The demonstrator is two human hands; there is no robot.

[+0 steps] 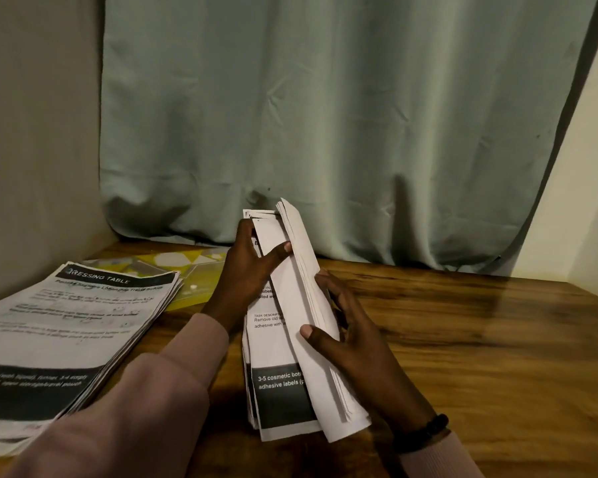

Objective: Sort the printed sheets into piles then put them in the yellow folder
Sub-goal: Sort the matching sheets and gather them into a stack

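Both hands hold a thick stack of printed sheets (283, 353) upright over the wooden table (480, 339), folded open like a book. My left hand (246, 274) grips its left part, thumb across the printed page. My right hand (346, 332) grips the curled-back right part, whose blank white backs face me. A sorted pile of printed sheets (66, 326) headed "DRESSING TABLE" lies flat at the left. The yellow folder (194, 274) lies behind that pile, partly covered by it and by my left hand.
A grey-green curtain (325, 115) hangs along the table's back edge. A wall stands close at the left, another at the right. Bare wood stretches to the right of my hands.
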